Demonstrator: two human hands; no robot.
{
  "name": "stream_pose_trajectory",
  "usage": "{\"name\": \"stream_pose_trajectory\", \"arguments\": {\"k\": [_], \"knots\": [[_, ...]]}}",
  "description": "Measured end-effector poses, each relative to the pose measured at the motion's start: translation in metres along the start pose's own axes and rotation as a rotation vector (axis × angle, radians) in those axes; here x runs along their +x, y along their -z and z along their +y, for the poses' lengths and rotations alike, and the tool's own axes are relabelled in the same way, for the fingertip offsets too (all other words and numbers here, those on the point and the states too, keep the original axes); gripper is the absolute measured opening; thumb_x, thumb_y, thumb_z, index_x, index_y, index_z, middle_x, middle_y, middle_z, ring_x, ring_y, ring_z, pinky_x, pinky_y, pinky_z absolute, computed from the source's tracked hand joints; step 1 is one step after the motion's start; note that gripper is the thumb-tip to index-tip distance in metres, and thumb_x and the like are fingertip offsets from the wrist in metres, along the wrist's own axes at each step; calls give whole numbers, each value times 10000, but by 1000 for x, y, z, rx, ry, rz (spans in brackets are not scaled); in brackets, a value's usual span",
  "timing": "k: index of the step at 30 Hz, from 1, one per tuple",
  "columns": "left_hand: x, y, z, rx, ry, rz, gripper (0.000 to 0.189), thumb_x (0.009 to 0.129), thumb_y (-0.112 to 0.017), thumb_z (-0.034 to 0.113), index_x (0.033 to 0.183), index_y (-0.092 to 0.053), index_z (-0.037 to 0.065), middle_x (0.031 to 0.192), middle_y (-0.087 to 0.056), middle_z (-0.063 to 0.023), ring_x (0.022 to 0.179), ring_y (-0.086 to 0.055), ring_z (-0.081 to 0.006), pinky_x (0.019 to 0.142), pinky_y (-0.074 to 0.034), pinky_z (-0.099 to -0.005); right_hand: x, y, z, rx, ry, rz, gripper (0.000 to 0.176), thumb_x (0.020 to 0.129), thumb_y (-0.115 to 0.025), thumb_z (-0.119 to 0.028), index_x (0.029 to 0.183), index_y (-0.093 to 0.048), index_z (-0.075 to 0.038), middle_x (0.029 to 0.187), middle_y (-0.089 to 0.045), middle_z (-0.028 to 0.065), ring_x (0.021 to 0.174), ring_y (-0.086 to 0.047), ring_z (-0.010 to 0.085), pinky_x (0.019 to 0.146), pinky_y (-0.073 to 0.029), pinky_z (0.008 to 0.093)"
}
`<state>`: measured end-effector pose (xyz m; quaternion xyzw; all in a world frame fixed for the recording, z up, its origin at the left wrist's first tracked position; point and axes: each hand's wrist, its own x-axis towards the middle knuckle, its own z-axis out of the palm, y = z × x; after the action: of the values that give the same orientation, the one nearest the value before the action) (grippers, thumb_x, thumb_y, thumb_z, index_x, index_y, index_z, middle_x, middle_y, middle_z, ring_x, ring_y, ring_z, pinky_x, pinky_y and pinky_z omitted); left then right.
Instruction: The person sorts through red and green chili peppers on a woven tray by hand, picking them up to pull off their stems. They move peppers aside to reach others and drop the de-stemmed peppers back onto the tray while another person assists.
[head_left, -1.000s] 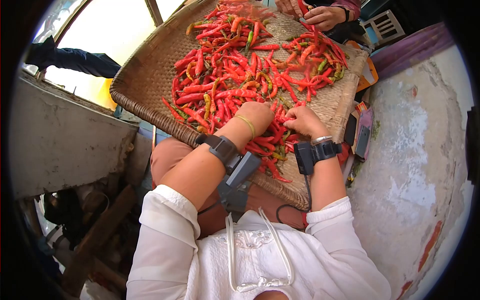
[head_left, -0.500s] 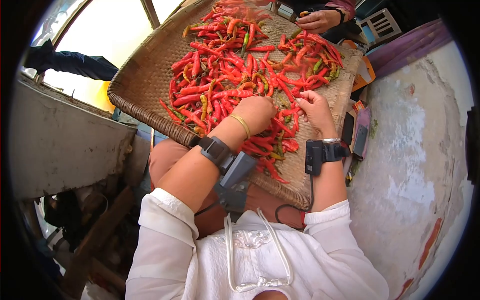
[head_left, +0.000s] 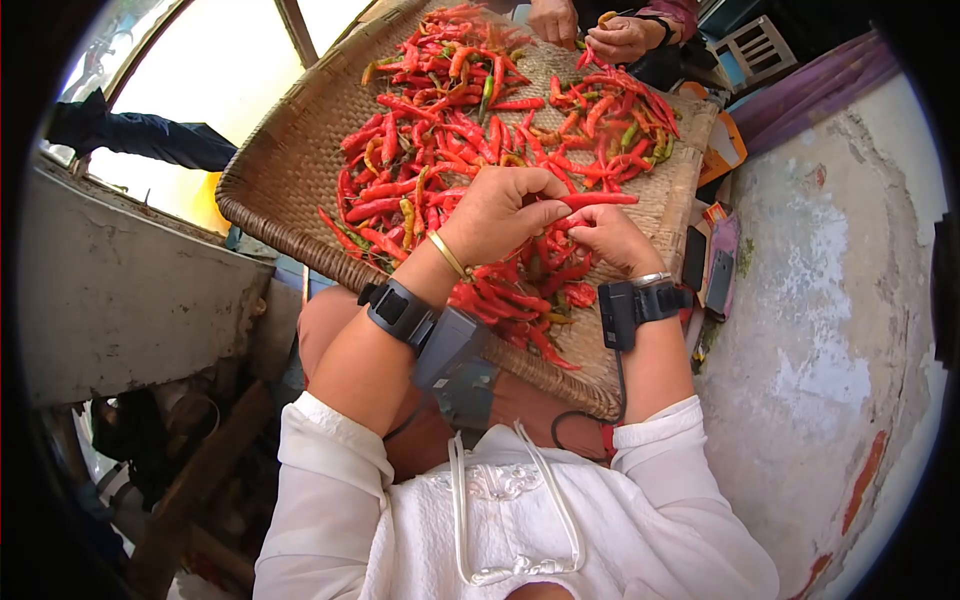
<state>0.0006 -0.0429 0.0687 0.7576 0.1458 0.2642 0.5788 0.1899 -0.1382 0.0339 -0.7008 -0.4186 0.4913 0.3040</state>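
The left hand [head_left: 505,215] pinches a long red pepper [head_left: 610,199] between thumb and fingers, its free end pointing to the right above the right hand [head_left: 618,238] – whose thumb and fingers are drawn together, though whether they grip anything I cannot tell. Both hands are over the near part of a woven tray [head_left: 285,180], which bears a heap of peppers [head_left: 405,190], mostly red with a few green and yellowish ones; more lie below the wrists, near the tray's front edge. At the far side – beyond the heap – a co-worker's hands [head_left: 620,40] are also among peppers
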Motion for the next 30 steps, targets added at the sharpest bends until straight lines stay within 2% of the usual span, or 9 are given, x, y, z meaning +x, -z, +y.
{"name": "stream_pose_trajectory", "arguments": {"k": [2, 6, 11, 14, 17, 18, 22, 25, 30], "knots": [[0, 7, 6, -384, 72, 129, 75, 842, -580, 86, 860, -596, 15, 701, -586, 23, 618, -523, -18, 526, -435, -179, 4, 0, -8, 85, 5, 122, 94, 851, -535, -97, 909, -556, -26, 737, -580, 16, 625, -569, 82, 519, -468, 206], [5, 14, 2, -545, 181, 289, 95, 853, -573, 125, 853, -581, 30, 693, -583, 14, 558, -513, -28, 490, -413, -162, 14, 5, -18, 591, 292, 472, 159, 866, -534, -97, 998, -527, -9, 898, -584, 56, 703, -618, 134, 539, -517, 208], [7, 9, -8, -523, 337, 396, 133, 848, -594, 200, 836, -583, 68, 658, -552, 40, 507, -460, -21, 470, -377, -159, 11, 2, -13, 554, 207, 363, 150, 872, -523, -121, 966, -538, -4, 806, -602, 52, 638, -609, 96, 422, -457, 167], [6, 7, -7, -513, 363, 404, 146, 859, -576, 204, 793, -571, 75, 628, -544, 31, 462, -428, -27, 428, -338, -166, 1, 0, -15, 22, -124, -45, 182, 865, -527, -150, 955, -541, 7, 664, -592, 13, 511, -563, 54, 367, -379, 156], [8, 8, -11, -468, 404, 407, 180, 864, -552, 173, 771, -572, 20, 617, -552, 5, 494, -484, -47, 457, -373, -193, 9, -1, -8, 60, -82, 0, 305, 861, -538, -167, 1097, -497, 21, 775, -605, 49, 595, -581, 66, 395, -402, 159], [8, 7, -11, -496, 409, 402, 178, 862, -553, 172, 768, -568, 23, 618, -550, 5, 493, -487, -49, 456, -379, -192, 12, -4, -6, 365, 111, 136, 463, 862, -541, -182, 1249, -386, 18, 935, -590, 92, 715, -592, 95, 515, -459, 180], [7, 0, -12, -526, 428, 365, 163, 861, -554, 173, 784, -554, 30, 639, -547, 6, 518, -518, -59, 456, -404, -186, 18, -2, -14, 384, 334, 587, 599, 831, -589, -221, 1321, -310, -20, 1066, -548, 133, 823, -596, 148, 668, -487, 260], [9, -6, -17, -563, 452, 356, 122, 864, -549, 144, 811, -531, 36, 677, -560, -5, 548, -557, -77, 473, -449, -196, 4, 0, -22, 427, 250, 51, 397, 837, -585, -235, 1154, -512, -8, 949, -601, 81, 803, -586, 112, 662, -464, 225], [10, -10, -31, -586, 483, 198, 72, 860, -562, 138, 853, -534, 73, 713, -575, 8, 628, -594, -94, 538, -479, -208, 1, -18, -22, 164, 222, -152, 157, 831, -573, -165, 910, -591, -31, 741, -586, -2, 633, -542, 65, 542, -421, 199]]}}
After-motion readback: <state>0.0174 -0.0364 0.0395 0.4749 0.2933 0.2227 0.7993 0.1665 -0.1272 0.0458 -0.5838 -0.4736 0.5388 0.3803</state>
